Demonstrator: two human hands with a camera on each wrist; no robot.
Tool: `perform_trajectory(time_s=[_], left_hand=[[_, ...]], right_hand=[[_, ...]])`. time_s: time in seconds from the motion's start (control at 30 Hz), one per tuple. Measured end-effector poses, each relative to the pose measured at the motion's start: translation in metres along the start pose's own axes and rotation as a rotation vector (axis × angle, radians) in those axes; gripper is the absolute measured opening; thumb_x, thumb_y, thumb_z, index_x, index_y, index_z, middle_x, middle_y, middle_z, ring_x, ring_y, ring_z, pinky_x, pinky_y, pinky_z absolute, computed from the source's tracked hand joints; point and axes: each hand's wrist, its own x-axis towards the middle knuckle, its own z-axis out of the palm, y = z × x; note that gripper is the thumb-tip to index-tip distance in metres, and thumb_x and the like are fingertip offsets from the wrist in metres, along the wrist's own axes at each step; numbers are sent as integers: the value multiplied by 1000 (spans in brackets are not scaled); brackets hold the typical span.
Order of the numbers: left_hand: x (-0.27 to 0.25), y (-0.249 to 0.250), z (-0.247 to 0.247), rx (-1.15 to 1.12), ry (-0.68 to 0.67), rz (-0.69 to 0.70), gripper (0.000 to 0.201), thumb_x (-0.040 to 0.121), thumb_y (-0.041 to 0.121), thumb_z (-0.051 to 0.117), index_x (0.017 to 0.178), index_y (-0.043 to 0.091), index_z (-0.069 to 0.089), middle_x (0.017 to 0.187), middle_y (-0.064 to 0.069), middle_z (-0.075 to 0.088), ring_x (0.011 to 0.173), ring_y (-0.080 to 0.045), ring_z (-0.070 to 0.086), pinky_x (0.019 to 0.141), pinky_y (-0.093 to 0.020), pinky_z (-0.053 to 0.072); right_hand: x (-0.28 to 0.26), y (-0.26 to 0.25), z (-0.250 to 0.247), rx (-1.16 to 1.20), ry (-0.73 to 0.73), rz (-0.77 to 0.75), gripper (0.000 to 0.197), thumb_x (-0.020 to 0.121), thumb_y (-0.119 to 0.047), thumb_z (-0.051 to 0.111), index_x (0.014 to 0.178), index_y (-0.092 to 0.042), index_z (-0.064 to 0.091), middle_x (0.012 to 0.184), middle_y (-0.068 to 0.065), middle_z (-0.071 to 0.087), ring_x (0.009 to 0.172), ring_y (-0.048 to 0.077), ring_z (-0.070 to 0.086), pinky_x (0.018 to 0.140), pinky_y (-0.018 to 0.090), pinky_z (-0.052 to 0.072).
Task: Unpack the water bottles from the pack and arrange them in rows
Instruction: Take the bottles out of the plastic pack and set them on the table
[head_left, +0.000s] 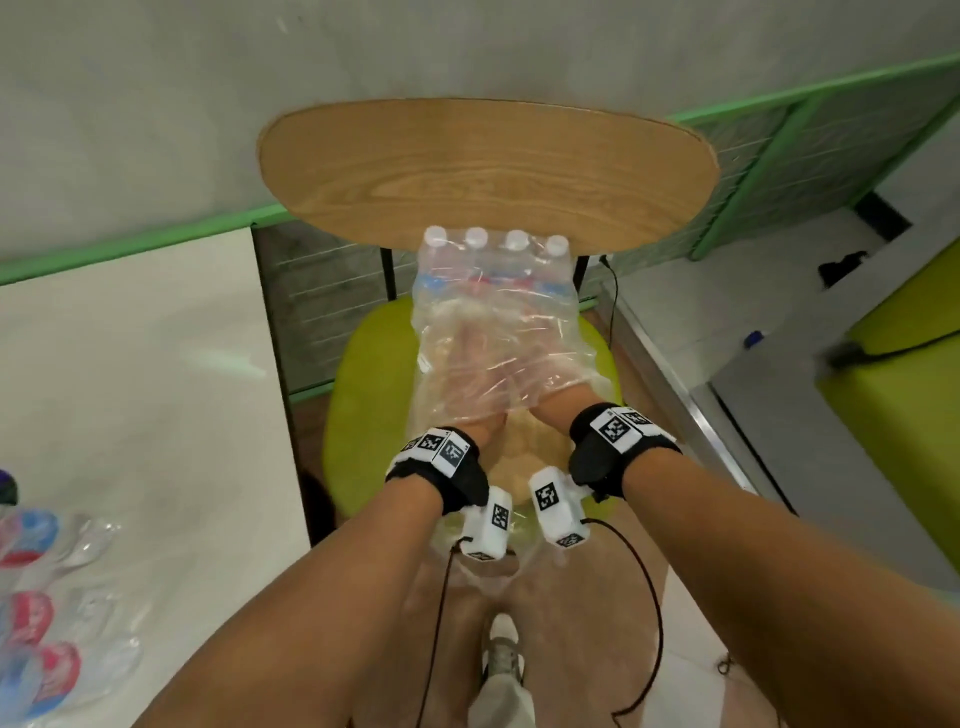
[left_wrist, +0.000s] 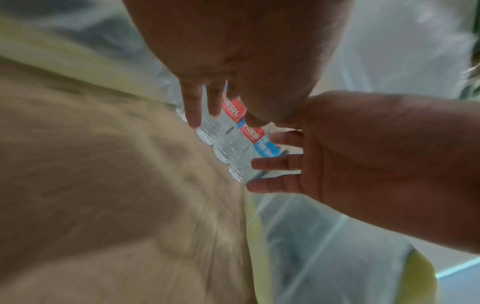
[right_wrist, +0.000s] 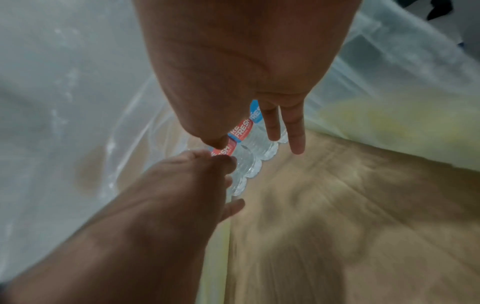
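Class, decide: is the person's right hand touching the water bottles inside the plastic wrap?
Touching. In the left wrist view, the right hand lays its fingers against the end of the row of water bottles.

1. Chair (head_left: 363, 395): lime-green seat with a tan wood-grain centre panel; oval wooden backrest (head_left: 488, 171) at its far edge, on two dark uprights.
2. Table (head_left: 135, 395): white top, left of the chair, dark edge frame along its right side.
3. Wall (head_left: 363, 47): grey, behind the backrest.
4. Green rail (head_left: 130, 244): runs along the foot of the wall, with dark mesh panels beneath.
5. Green bench or cabinet (head_left: 904, 395): right edge of view, lime-coloured.
6. Black cable (head_left: 613, 291): hangs beside the chair's right upright.
7. Shoe (head_left: 501, 654): pale, on the floor at the near edge.
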Motion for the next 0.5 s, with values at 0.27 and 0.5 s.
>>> perform_trajectory(time_s=[0.27,0.5], left_hand=[[12,7,-28,150,-101,-109,87,80,22,60,156,39,23,156,-11,38,135,-31,47,106,-32,45],[50,10,-56,145,-26,-86,73,81,21,66,150,26,43,157,-7,38,136,-27,46,109,-33,44]], right_hand=[[20,24,-31,-329,-161,-148,59,99,-16,53,153,-15,30,157,1,31,140,24,38,113,28,33],[14,37,-45,-94,-235,-41,103,83,-3,62,151,-54,5,165,4,11,120,32,56,78,31,56]])
